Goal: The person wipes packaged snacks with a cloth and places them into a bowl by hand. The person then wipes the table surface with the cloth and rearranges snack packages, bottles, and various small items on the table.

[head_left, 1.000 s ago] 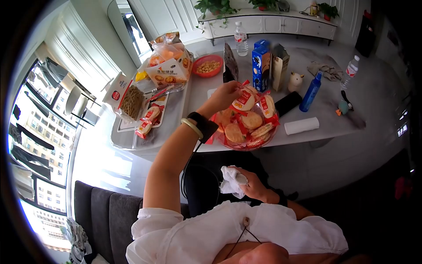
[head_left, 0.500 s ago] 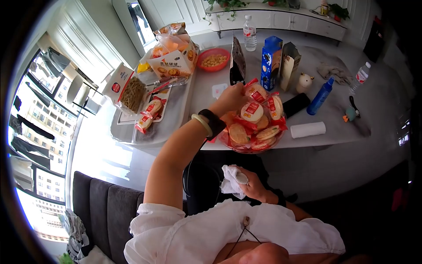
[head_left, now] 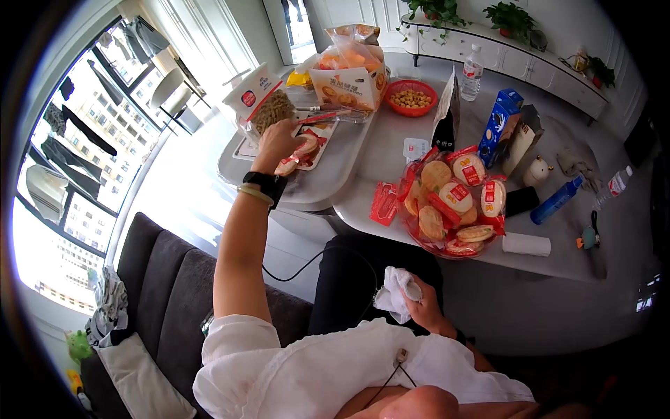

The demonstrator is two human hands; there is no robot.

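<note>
My left hand (head_left: 279,144) reaches over the white tray (head_left: 244,150) at the left, right beside the wrapped round rice crackers (head_left: 306,145) lying there. Its fingers point down and are mostly hidden, so its grip cannot be made out. A clear-fronted bag of brown snacks (head_left: 274,112) stands just behind that hand. Low in front of my lap, my right hand (head_left: 424,307) is closed around a crumpled white cloth (head_left: 396,293). A red bowl (head_left: 447,250), heaped with wrapped rice crackers (head_left: 457,197), stands near the table's front edge, with a red packet (head_left: 384,203) at its left.
Behind the tray are a snack carton (head_left: 345,87) and a red bowl of nuts (head_left: 412,84). To the right stand a blue box (head_left: 501,126), an open brown box (head_left: 523,143), a blue spray bottle (head_left: 556,200), a rolled white cloth (head_left: 526,244) and water bottles (head_left: 472,73). A dark sofa (head_left: 174,279) is at left.
My left hand has moved left from the bowl of crackers to the tray. The view has turned left, so the table appears further right. My right hand still holds the white cloth.
</note>
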